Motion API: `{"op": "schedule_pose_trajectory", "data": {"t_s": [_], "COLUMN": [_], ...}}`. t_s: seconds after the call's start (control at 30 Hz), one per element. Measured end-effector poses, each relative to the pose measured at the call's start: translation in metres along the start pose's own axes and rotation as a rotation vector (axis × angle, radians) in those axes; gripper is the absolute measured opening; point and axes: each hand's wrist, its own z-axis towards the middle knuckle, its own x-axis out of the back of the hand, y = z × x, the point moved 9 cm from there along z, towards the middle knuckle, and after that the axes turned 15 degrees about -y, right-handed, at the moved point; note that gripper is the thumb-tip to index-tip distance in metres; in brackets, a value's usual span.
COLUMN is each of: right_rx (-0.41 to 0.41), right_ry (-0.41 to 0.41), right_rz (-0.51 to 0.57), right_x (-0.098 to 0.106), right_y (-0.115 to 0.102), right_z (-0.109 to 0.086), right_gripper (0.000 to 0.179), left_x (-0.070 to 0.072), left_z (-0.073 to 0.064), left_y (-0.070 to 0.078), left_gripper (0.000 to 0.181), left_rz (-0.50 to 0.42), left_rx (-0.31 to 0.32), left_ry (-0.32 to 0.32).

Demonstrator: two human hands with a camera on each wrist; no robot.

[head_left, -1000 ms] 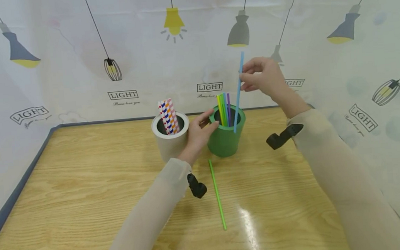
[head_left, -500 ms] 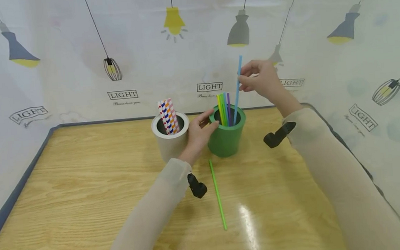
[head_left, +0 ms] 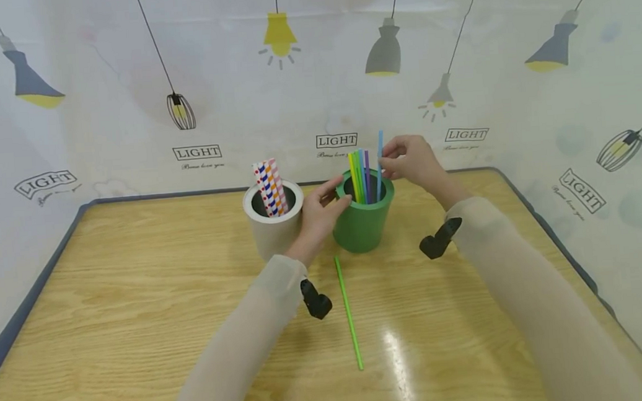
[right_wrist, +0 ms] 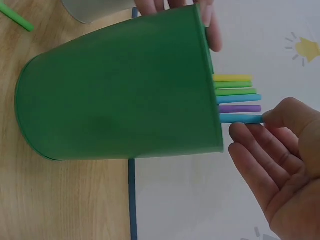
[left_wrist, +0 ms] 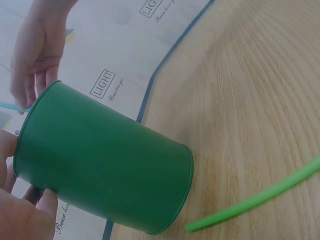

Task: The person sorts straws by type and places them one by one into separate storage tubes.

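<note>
My right hand (head_left: pixel 412 160) pinches a light blue straw (head_left: pixel 381 142) near its upper part, held upright with its lower end inside the green bucket (head_left: pixel 361 227). In the right wrist view the thumb and fingertips meet at the end of that blue straw (right_wrist: pixel 240 118). Yellow, green, blue and purple straws (head_left: pixel 359 173) stand in the same bucket, leaning to its left side. My left hand (head_left: pixel 318 218) grips the bucket's left rim with thumb and fingers. On the table in front lies a single green straw (head_left: pixel 349 313).
A white bucket (head_left: pixel 272 236) holding patterned straws (head_left: pixel 270 188) stands left of the green one, behind my left hand. The wooden table (head_left: pixel 155 311) ends at a dark blue edge against a wall sheet (head_left: pixel 222 64) printed with lamps.
My right hand has moved down and slightly left, bringing the blue straw's lower end from in front of the rim into the green bucket. The left hand stays put.
</note>
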Motion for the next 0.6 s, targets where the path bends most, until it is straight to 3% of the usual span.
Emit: {"op": "schedule_pose_trajectory", "data": {"t_s": [0.27, 0.6], "right_rx": [-0.063, -0.093], "right_ry": [-0.004, -0.015], "right_rz": [-0.059, -0.216], "right_x": [-0.007, -0.013], "right_y": [0.009, 0.011], "right_z": [0.003, 0.008], "right_gripper": [0.016, 0.018], "left_x": [0.001, 0.000], "left_z": [-0.001, 0.001], "left_y": [0.000, -0.002], "left_gripper": [0.044, 0.044], "left_rz": [-0.002, 0.011], "left_rx": [0.002, -0.013], "left_ry": [0.012, 0.009]}}
